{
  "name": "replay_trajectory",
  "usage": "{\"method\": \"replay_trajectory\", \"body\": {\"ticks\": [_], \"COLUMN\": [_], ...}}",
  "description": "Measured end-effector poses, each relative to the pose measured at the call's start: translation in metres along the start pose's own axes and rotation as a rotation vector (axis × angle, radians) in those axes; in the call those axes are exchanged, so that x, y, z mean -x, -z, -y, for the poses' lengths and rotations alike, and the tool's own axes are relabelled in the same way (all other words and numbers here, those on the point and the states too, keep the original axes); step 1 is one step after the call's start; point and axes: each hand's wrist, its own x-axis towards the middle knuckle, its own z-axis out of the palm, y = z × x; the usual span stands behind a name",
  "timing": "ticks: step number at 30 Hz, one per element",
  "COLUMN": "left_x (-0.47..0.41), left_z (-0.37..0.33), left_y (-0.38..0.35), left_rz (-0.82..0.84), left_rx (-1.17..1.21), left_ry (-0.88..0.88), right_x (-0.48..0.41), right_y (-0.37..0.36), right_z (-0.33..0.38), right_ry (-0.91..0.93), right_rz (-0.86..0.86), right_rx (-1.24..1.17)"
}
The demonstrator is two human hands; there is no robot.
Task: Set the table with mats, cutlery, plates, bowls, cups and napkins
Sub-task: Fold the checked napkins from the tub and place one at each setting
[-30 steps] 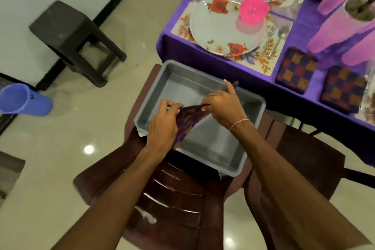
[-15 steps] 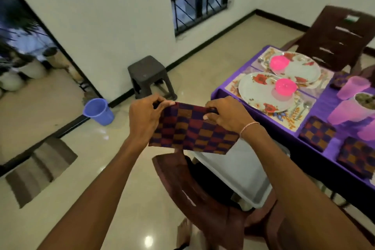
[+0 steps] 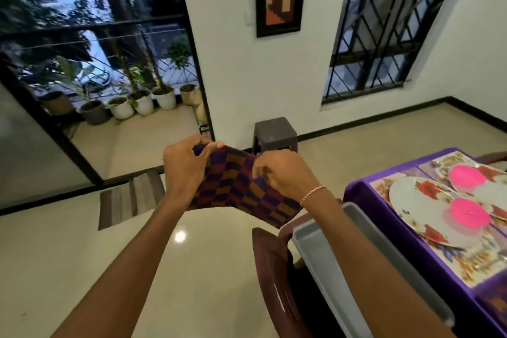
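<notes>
On my feed both hands were up in front of the camera, holding the checked napkin (image 3: 238,189) in the air, off the table. The left hand (image 3: 182,170) had its fingers curled, thumb and forefinger clamped on the cloth's upper left corner. The right hand (image 3: 285,175), a thin bracelet (image 3: 312,193) on its wrist, had its fingers bent down and closed over the upper right edge. Between them the napkin bunched a little along the top and hung loose below, its lower edge dropping toward the back of a brown chair (image 3: 271,269).

The napkin hung out past the corner of the table (image 3: 356,192) nearest the hands, not touching it. A grey tub (image 3: 323,255) sat on the chair, just beside the table's edge, under the right forearm. A purple cloth covered the table. Along that edge lay a floral mat (image 3: 466,263) bearing a flowered plate (image 3: 419,206) with a pink bowl (image 3: 470,215) on it. A second pink bowl (image 3: 466,175) sat on another plate toward the far edge; blur hid the cutlery there from me.

Beyond the hands a dark stool (image 3: 274,133) stood against the white wall, and a striped doormat (image 3: 129,197) lay by the open doorway.
</notes>
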Motion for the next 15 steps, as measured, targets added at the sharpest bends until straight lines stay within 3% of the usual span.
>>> {"method": "replay_trajectory", "body": {"ticks": [6, 15], "left_x": [0.017, 0.026], "left_z": [0.021, 0.052], "left_y": [0.048, 0.090], "left_rz": [-0.054, -0.095], "left_rx": [-0.018, 0.016], "left_ry": [0.084, 0.123], "right_x": [-0.031, -0.070], "right_y": [-0.009, -0.028], "right_z": [0.050, 0.110], "right_ry": [0.006, -0.087], "right_rz": [0.093, 0.095], "right_rx": [0.023, 0.002]}}
